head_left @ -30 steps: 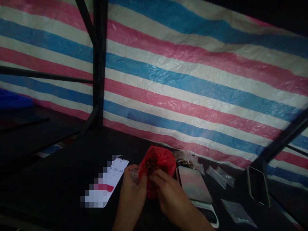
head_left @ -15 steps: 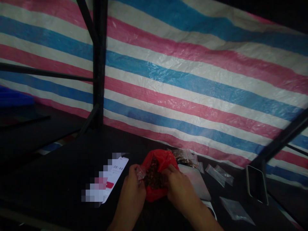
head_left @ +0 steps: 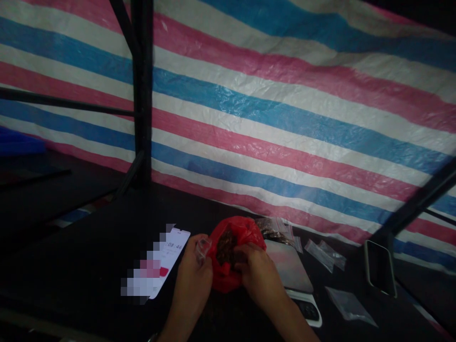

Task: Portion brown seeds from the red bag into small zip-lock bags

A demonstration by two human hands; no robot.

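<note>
A red plastic bag (head_left: 247, 228) stands wide-mouthed on the black table, with small dark-brown pieces (head_left: 225, 247) inside. At its left side, my left hand (head_left: 194, 270) is closed on a small clear plastic bag (head_left: 203, 248). My right hand (head_left: 254, 266) reaches over the right rim, fingers curled together among the brown pieces; their tips are hidden, so what they pinch cannot be made out. Just right of the red bag is a digital scale (head_left: 294, 268) with a metal plate, its display partly behind my right forearm.
Filled clear bags (head_left: 274, 229) lie behind the scale. Flat zip bags (head_left: 351, 306) lie to the right, near a dark-screened phone (head_left: 380, 268). On the left lies a lit phone (head_left: 171, 259) showing a timer. Black frame posts (head_left: 142, 95) stand before a striped sheet (head_left: 249, 118).
My right fingers have moved a little left and inward over the brown pieces. The clear bag in my left hand has shifted up slightly. More of the scale's display shows.
</note>
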